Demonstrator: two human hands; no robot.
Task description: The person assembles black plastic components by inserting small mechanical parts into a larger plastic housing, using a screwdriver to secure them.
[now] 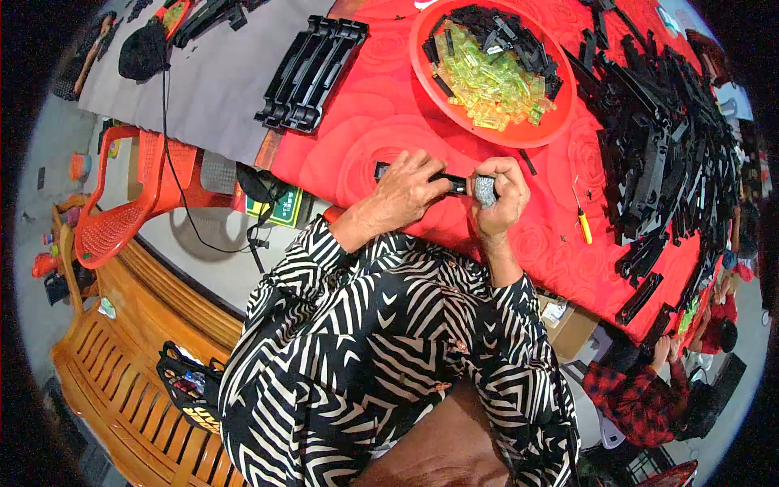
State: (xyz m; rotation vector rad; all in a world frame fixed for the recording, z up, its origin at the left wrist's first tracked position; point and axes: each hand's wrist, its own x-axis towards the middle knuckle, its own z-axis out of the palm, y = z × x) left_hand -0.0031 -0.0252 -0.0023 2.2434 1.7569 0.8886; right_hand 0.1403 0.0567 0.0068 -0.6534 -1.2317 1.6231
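My left hand [403, 192] lies over a black plastic part [381, 170] at the table's near edge, its fingers closed on it. One end of this part sticks out past my thumb toward the other hand. Just to the right, my right hand [505, 193] is wrapped round a grey speckled object with a rounded end [485, 191], close to the black part. Whether the two touch, I cannot tell. Beyond my hands sits a round red tray [424, 91] holding yellow-green clear pieces [495, 81] and small black pieces [531, 40].
Joined black plastic parts [312, 73] lie at the far left on the red tablecloth [341, 166]. A yellow-handled screwdriver [584, 223] rests at right, before a big heap of black parts [669, 146]. A red chair [134, 199] and wooden bench [146, 357] stand left. Another person's checked sleeve [633, 398] shows lower right.
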